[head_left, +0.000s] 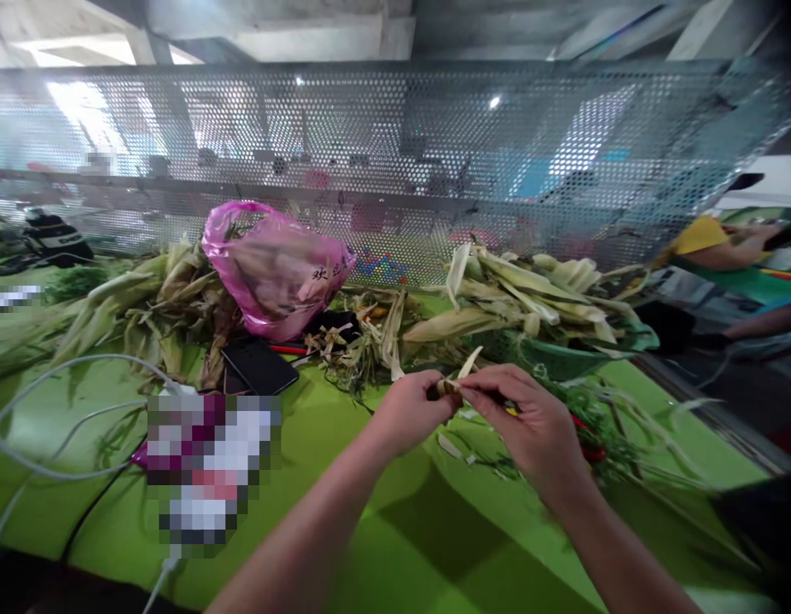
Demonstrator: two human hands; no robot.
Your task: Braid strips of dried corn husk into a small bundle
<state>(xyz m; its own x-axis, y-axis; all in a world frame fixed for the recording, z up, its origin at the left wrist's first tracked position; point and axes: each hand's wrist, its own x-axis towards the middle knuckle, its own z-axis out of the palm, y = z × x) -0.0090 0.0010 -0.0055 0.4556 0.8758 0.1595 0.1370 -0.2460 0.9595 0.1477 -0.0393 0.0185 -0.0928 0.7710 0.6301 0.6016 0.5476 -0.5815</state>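
My left hand (411, 416) and my right hand (529, 422) meet over the green table (344, 533), fingers pinched together. Between the fingertips is a small piece of pale corn husk (470, 362), its pointed end sticking up. A darker banded part of it shows near my left thumb; the rest is hidden by the fingers. Small husk scraps (450, 445) lie on the table below my right hand. Just beyond my hands is a bundle of dried husk strips and stems (353, 358).
Corn husks overflow a green basket (561, 358) at right; another husk heap (158, 298) lies left. A pink plastic bag (273, 273), a black phone (260, 367) and white cables (55, 473) are on the table. Green sprigs (616, 426) with red pieces lie right. A perforated metal screen (369, 170) stands behind.
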